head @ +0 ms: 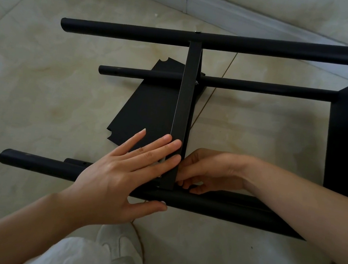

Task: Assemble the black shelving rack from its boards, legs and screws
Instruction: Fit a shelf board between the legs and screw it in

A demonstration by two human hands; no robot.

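Rack (227, 42) on its side at frame centre on the tiled floor (42, 67), edge-on middle board (183, 110) spanning its legs. Left hand (122, 169), from 7 o'clock, presses straight, slightly spread fingers against that board; right hand (208, 171), from 4 o'clock, curls its fingers at the board's joint with the near leg (224, 209), contents hidden. Loose board (150, 105) lies beneath.

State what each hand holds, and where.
Left hand presses flat on the board near its lower end. Right hand works at the board-leg joint; any hold is hidden.

A pale tiled floor (62, 83) carries a loose black board (147, 105) lying flat.
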